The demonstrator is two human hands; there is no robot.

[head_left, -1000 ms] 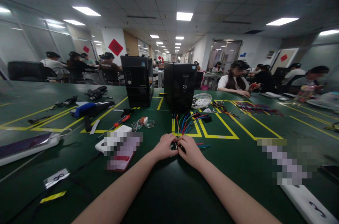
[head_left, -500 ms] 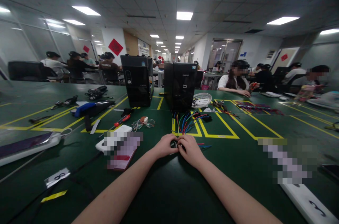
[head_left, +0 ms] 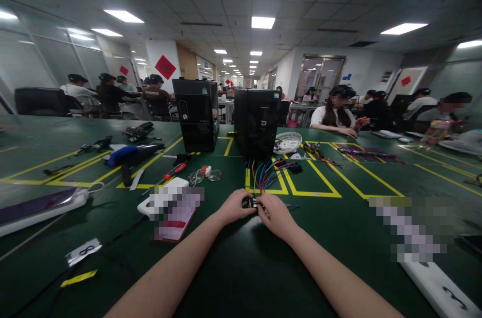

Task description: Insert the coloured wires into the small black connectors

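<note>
A small dark part with pale bits point(head_left: 252, 202) sits between the fingertips of both hands, just above or on the green surface point(head_left: 222, 278); which of the two cannot be told. The left hand point(head_left: 234, 206) pinches its left side, thumb and fingers curved round it. The right hand point(head_left: 276, 213) pinches the other side, its fingers bent over and hiding much of the part. The two hands are close together.

Just beyond the hands, a fan of red, blue, green and yellow wires point(head_left: 264, 173) spreads toward a black computer case point(head_left: 256, 125). Red and blue wire ends point(head_left: 293, 206) poke out to the right of the right hand. A second black case point(head_left: 194, 117) stands upright farther off, beyond the left hand, and a white slotted basket point(head_left: 288, 142) lies beyond the right.

To the left of the left hand are a pink phone-like slab point(head_left: 178, 217), partly blurred, and a white device point(head_left: 171, 191) beside it. Past these lie eyeglasses point(head_left: 214, 175), a red screwdriver point(head_left: 174, 171) and a blue-and-black tool point(head_left: 137, 154).

Well to the right of the right hand, a white block marked 3 point(head_left: 437, 283) lies near the surface's near edge. Beyond it, across the surface, sits a person in white point(head_left: 320, 116).
</note>
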